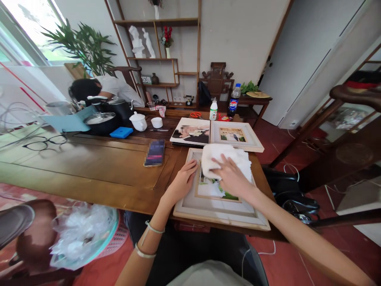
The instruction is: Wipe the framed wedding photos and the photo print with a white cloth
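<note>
A pale wooden picture frame (190,208) with a green and white picture lies flat at the table's near edge. Along its left side my left hand (183,182) is closed over the rim, fingers reaching onto the border. My right hand (230,174) presses a bunched white cloth (220,153) onto the upper part of the picture, its fingers bent over the folds. The cloth and hand hide much of the picture. Just behind lie a second pale frame (253,137) with a photo and a photo panel (190,133) of people in formal wear.
Left of the frame, a phone (154,153) lies on the wooden table (119,174). Further back stand a white teapot (138,121), a blue box (121,132), a cola bottle (234,101) and a white bottle (213,110). A person (116,89) leans over the far left side. A basket of plastic bags (86,234) sits below.
</note>
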Demonstrator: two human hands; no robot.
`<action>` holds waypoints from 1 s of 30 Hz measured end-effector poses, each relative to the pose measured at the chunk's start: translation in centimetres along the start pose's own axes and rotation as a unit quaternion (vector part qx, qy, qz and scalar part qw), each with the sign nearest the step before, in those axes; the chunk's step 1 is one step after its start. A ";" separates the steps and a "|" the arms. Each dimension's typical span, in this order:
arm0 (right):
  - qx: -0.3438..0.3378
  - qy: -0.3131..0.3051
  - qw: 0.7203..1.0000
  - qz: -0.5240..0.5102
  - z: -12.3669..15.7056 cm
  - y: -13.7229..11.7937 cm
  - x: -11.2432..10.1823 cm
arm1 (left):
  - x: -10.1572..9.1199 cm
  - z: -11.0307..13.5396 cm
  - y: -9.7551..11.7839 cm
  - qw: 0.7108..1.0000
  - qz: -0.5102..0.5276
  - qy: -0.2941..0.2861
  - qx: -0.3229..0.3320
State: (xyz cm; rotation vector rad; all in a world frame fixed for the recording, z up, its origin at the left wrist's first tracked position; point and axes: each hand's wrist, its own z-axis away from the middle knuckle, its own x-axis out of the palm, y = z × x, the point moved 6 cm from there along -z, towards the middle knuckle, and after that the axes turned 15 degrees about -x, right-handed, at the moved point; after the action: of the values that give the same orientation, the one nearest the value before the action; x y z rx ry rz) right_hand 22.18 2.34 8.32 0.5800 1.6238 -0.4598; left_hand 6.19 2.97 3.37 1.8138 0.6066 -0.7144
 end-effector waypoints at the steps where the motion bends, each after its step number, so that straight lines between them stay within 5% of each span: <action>1: -0.006 -0.031 0.999 -0.018 -0.2 -1.3 0.4 | 0.0 0.0 0.0 1.000 0.001 0.000 0.003; 6: -0.050 -0.137 0.985 -0.089 1.9 -8.4 -0.1 | -0.2 0.0 0.4 1.000 0.003 -0.001 0.003; 11: -0.115 -0.106 0.968 -0.198 6.1 -12.0 -2.4 | -0.3 0.1 0.4 1.000 0.003 0.003 0.004; 13: -0.084 -0.094 0.964 -0.235 7.3 -10.3 -3.3 | -0.2 0.1 0.3 1.000 0.000 0.005 0.002; 16: 0.034 -0.042 0.949 -0.312 8.1 -4.6 -4.7 | -0.1 0.1 0.2 1.000 -0.001 0.008 -0.004; 18: 0.136 0.006 0.910 -0.391 8.3 0.2 -5.3 | -0.1 0.1 0.2 1.000 -0.002 0.008 -0.006; 20: 0.236 0.114 0.855 -0.448 8.2 4.9 -6.1 | -0.1 0.1 0.2 1.000 -0.006 0.004 -0.008; 21: 0.247 0.177 0.848 -0.434 7.9 6.7 -6.8 | -0.1 0.1 0.2 1.000 -0.007 0.001 -0.009; 23: 0.239 0.292 0.871 -0.315 7.1 9.0 -8.6 | -0.1 0.1 0.2 1.000 -0.007 -0.001 -0.010; 25: 0.198 0.333 0.912 -0.131 5.5 9.0 -9.8 | -0.1 0.1 0.1 1.000 0.000 0.002 -0.008; 27: 0.117 0.285 0.951 0.002 2.7 7.3 -9.3 | 0.0 0.1 0.1 1.000 0.007 0.003 -0.004; 30: -0.072 0.155 0.984 0.044 -2.1 3.2 -5.6 | -0.2 0.1 0.3 1.000 0.013 0.004 0.005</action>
State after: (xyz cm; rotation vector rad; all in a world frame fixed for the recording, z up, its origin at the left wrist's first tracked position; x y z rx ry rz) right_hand 22.97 5.54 14.22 0.6346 1.9008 -0.1900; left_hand 6.27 2.74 3.67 1.8315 0.5844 -0.6935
